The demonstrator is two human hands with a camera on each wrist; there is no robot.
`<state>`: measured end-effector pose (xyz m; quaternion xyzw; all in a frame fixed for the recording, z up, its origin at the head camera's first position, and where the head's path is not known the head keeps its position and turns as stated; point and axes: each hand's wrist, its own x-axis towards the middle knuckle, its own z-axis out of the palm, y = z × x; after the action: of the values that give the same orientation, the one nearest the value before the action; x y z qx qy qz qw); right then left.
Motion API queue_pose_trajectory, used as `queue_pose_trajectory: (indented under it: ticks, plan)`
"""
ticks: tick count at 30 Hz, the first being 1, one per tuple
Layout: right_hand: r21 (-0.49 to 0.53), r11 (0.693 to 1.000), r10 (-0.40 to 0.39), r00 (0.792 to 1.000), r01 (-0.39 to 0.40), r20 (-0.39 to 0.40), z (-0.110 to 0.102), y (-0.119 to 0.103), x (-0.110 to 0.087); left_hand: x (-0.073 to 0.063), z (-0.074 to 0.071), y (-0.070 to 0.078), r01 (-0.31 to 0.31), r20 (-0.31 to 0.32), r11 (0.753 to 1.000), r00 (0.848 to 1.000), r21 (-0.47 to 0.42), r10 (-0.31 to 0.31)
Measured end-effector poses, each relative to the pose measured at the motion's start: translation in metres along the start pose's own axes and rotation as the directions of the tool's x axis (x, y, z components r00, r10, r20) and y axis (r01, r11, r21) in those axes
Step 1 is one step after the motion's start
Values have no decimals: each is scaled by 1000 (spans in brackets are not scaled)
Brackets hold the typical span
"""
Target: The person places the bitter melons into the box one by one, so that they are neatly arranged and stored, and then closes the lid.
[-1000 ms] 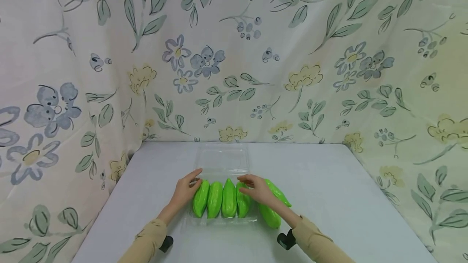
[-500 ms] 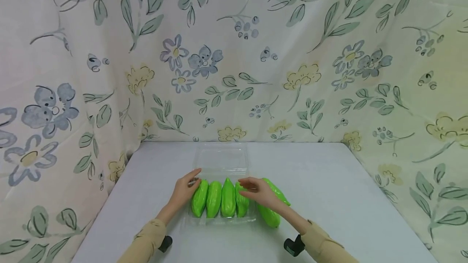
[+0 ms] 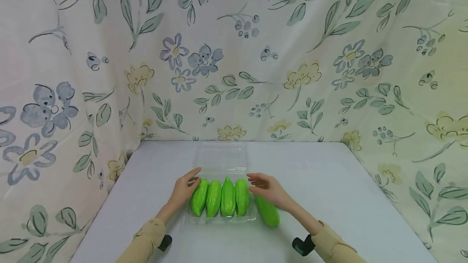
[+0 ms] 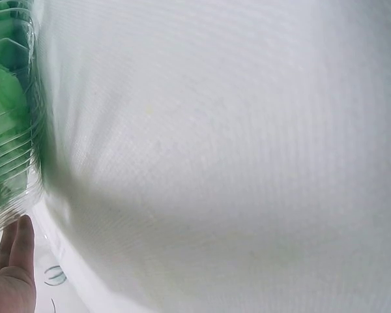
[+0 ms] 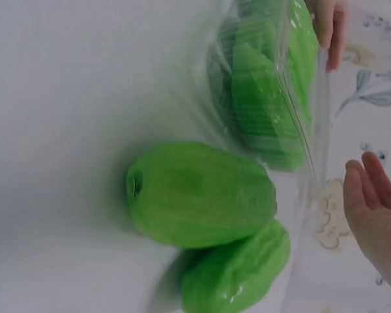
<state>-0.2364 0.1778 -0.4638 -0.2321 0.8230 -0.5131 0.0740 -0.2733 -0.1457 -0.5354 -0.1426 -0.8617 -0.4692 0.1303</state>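
Observation:
Several long, ridged, bright green fruits or vegetables [image 3: 228, 198] lie side by side in a clear plastic clamshell box [image 3: 219, 219]. At the box's left end my left hand [image 3: 183, 190] rests, its fingertips against the back corner; the left wrist view shows these fingers [image 4: 24, 244] nearly straight. My right hand [image 3: 269, 190] hovers by the box's right end, fingers loosely spread and holding nothing. Beneath it, a loose green piece [image 3: 268, 212] lies on the table. Touching that one is a second loose piece [image 5: 238, 274], hidden behind the hand in the head view.
The box's transparent lid [image 3: 221, 157] lies folded back, away from me. White cloth covers the table [image 3: 310, 165], and a floral curtain [image 3: 234, 52] hangs along its back and sides. Each wrist carries a small black camera [image 3: 303, 245].
My right hand has drawn back to the right from the rightmost piece in the box, uncovering it and now hiding the far loose piece. My left hand has stayed in place.

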Motion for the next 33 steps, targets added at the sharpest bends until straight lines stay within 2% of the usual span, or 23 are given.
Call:
queue_pose_trajectory:
  ticks: [7,19,29,33]
  plan:
    - [-28,999,31,997,-33,-71,-20,4,-3,1,-2,2,42,16,999,999,2,-42]
    - [-43,997,64,988,-71,-139,-47,13,-10,0,-3,3,48,24,999,999,12,-49]
    - [-30,985,161,970,-169,-180,-65,30,-12,-1,-2,3,28,22,1000,999,6,-28]
    - [-21,980,192,964,-199,-186,-69,36,-12,-1,-2,3,38,28,999,999,0,-38]
